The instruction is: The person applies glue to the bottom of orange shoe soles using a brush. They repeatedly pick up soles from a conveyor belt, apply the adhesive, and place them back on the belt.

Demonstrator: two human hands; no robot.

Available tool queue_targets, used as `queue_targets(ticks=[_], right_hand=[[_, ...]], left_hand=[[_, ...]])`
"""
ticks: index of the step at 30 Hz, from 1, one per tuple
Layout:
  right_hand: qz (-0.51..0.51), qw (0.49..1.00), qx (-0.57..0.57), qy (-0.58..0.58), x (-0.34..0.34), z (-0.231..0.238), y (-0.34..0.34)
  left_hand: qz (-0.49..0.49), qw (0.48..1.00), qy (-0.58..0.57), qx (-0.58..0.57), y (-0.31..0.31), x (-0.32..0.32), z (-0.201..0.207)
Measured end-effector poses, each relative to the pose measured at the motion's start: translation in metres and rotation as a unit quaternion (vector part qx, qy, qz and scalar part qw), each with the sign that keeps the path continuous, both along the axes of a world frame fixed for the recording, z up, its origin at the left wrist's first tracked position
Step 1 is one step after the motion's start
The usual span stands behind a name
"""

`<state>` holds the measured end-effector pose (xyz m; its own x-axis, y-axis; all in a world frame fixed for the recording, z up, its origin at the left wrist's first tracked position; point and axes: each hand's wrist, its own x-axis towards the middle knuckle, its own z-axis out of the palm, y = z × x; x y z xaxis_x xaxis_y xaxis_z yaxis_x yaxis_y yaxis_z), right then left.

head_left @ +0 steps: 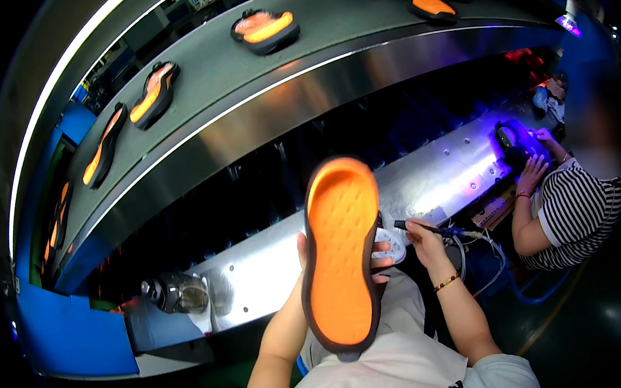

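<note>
Upright in front of me is a shoe sole (341,257), orange inside with a black rim. My left hand (302,251) grips it from behind, the thumb at its left edge and fingertips showing at its right. In my right hand (425,243) is a black pen-like tool (430,227) with a thin cable, its tip pointing left toward the sole but apart from it. A pale, perforated piece (390,245) shows behind the sole's right edge; what it belongs to is hidden.
Beyond the metal bench (241,283), a dark green conveyor belt (203,78) carries several orange-and-black soles (155,94). A dark-topped clear container (176,293) stands at the bench's left. At right, a person in a striped shirt (581,209) works under violet light. Cables (496,249) hang beside my right hand.
</note>
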<state>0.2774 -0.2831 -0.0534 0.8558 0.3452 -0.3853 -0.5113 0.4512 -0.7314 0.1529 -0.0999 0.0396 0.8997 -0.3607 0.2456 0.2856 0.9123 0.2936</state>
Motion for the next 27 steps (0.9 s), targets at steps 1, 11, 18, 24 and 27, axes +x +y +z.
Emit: queue_targets(ticks=[1, 11, 18, 24, 27], right_hand=[[-0.001, 1.000, -0.007, -0.002, 0.000, 0.000, 0.003], [0.222, 0.965, 0.097, -0.101, -0.015, 0.075, 0.045], [0.337, 0.909, 0.003, -0.245, -0.016, 0.099, 0.111], [0.348, 0.850, -0.088, -0.386, -0.010, 0.120, 0.133], [0.314, 0.773, -0.117, -0.539, -0.037, 0.122, 0.133]], left_hand=[[0.003, 1.000, 0.013, -0.023, 0.005, -0.004, -0.013], [0.414, 0.900, 0.102, 0.095, 0.060, -0.053, -0.037], [0.390, 0.907, 0.156, 0.046, 0.021, -0.041, -0.050], [0.413, 0.883, 0.205, 0.090, 0.008, -0.034, -0.051], [0.439, 0.856, 0.249, 0.116, 0.005, -0.029, -0.036]])
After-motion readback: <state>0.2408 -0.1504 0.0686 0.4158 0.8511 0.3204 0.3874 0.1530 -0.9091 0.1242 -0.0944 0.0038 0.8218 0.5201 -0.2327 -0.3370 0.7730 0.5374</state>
